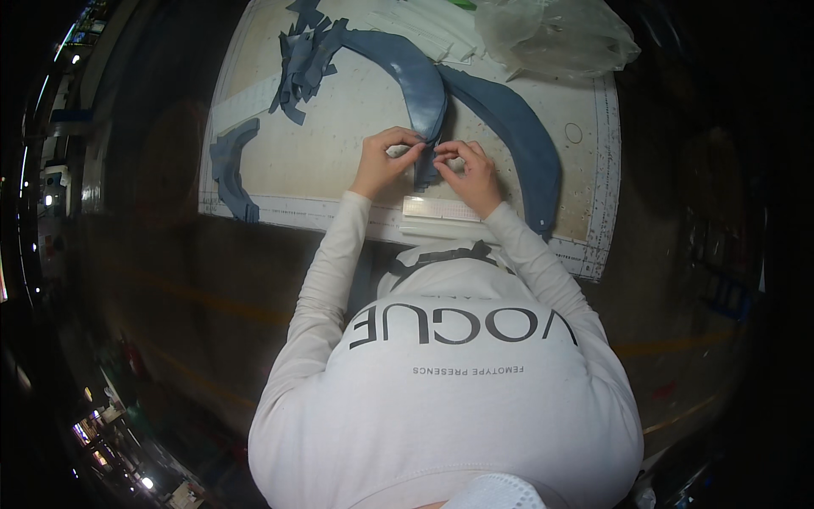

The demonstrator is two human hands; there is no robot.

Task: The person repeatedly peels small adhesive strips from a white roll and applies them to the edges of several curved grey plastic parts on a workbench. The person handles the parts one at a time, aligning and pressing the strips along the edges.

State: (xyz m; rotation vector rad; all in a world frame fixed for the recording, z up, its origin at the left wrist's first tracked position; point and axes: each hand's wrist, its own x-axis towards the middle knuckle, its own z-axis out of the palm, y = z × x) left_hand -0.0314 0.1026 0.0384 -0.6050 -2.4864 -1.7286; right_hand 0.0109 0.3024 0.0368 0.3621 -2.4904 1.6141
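Observation:
My left hand [389, 159] pinches the near end of a curved blue-grey fabric piece [409, 75], thumb and forefinger meeting at its tip. Close beside it, my right hand [469, 173] is also closed in a pinch at the same end, its fingertips against the cloth; exactly what lies between them is too small to make out. A short strip of the same blue material [426, 174] hangs down or lies between the two hands. To the right, a second long curved blue-grey piece [519, 127] arcs toward the table's near edge, beyond my right hand.
A heap of blue strips [303, 61] lies at the far left of the pale table [356, 204]. Nearer on that side is a small curved blue stack [232, 165]. A clear ruler [441, 209] sits near the front edge. White sheets [424, 30] and a clear plastic bag [555, 38] occupy the back.

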